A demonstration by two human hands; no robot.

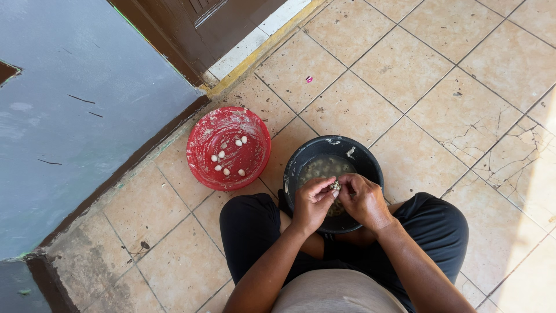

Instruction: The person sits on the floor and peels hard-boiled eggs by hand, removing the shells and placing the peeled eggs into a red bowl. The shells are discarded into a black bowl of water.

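Observation:
Both my hands meet over a black bucket (370, 165) that stands on the floor between my knees. My left hand (313, 203) and my right hand (364, 200) pinch one small speckled egg (335, 186) between their fingertips. The bucket holds murky water with many small speckled eggs (321, 168) in it. To the left of the bucket sits a red basin (202, 168) with several small white peeled eggs (229, 156) on its bottom.
I sit on a beige tiled floor (405, 75), partly cracked at the right. A grey wall (75, 116) with a brown skirting runs along the left. A dark brown door (197, 29) and a yellow sill stand at the top.

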